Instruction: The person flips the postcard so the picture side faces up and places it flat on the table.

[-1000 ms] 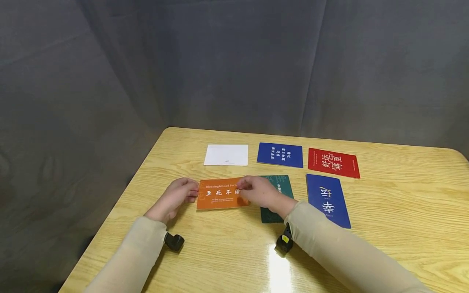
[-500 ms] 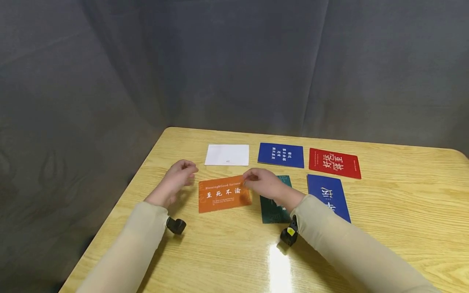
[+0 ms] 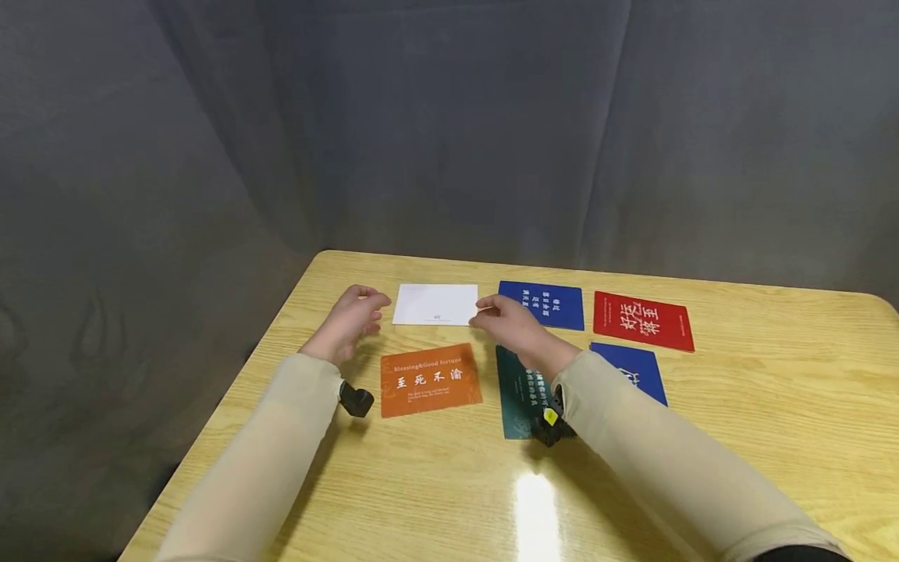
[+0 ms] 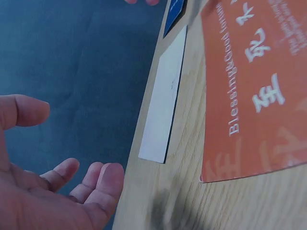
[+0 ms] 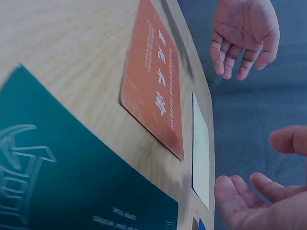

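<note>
A white card (image 3: 437, 303) lies flat on the table, with one of my hands on each side of it. My left hand (image 3: 346, 321) hovers off its left end, thumb apart from the loosely bent fingers and nothing between them. Off the right end is my right hand (image 3: 518, 328), also holding nothing; the right wrist view shows its thumb apart from its fingers (image 5: 235, 191). Nearer the body lies an orange card (image 3: 430, 381) with white lettering, slightly turned. My right wrist and hand partly cover a green card (image 3: 518, 398).
Behind my right hand lies a blue card (image 3: 555, 304), and a red card (image 3: 643, 321) is to its right. Another blue card (image 3: 642, 367) is partly under the right sleeve. The wooden table (image 3: 435, 484) ends at a grey cloth backdrop (image 3: 449, 140).
My hands have left the orange card and moved away from the body to the white one. The orange card has tilted slightly, its right end farther from the body.
</note>
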`<state>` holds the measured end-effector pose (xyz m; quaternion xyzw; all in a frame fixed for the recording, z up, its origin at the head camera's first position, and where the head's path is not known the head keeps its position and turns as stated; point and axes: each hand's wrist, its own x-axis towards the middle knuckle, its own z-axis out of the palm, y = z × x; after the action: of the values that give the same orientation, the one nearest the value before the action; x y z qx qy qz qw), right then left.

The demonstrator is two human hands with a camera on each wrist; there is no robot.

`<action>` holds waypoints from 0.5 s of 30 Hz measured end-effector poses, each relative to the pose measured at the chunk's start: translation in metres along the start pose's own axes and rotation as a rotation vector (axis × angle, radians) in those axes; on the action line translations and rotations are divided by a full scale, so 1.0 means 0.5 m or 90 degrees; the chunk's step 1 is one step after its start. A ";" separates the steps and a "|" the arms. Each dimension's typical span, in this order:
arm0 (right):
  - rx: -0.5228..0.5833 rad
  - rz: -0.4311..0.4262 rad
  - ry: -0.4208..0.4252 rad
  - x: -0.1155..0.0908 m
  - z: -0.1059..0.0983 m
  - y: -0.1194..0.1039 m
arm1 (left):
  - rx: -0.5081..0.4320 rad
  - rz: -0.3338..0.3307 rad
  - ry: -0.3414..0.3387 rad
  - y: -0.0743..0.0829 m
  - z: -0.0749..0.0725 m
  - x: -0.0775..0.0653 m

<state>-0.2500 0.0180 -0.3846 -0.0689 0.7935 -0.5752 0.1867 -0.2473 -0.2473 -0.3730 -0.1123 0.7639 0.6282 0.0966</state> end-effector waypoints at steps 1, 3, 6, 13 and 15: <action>0.004 0.001 -0.001 0.004 0.000 0.000 | -0.005 -0.005 0.004 -0.001 -0.001 0.004; 0.011 0.007 -0.002 0.013 0.000 0.000 | -0.015 -0.017 0.012 -0.005 -0.002 0.014; 0.013 0.024 -0.005 0.026 -0.001 -0.002 | -0.024 -0.028 0.015 -0.009 -0.003 0.025; 0.062 0.053 -0.008 0.058 -0.005 0.002 | 0.003 -0.020 0.016 -0.012 0.002 0.057; 0.077 0.067 -0.011 0.064 -0.004 0.003 | 0.014 -0.024 0.023 -0.016 0.003 0.066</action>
<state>-0.2799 0.0099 -0.3926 -0.0208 0.7582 -0.6107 0.2274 -0.2765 -0.2491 -0.3903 -0.1365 0.7700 0.6159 0.0959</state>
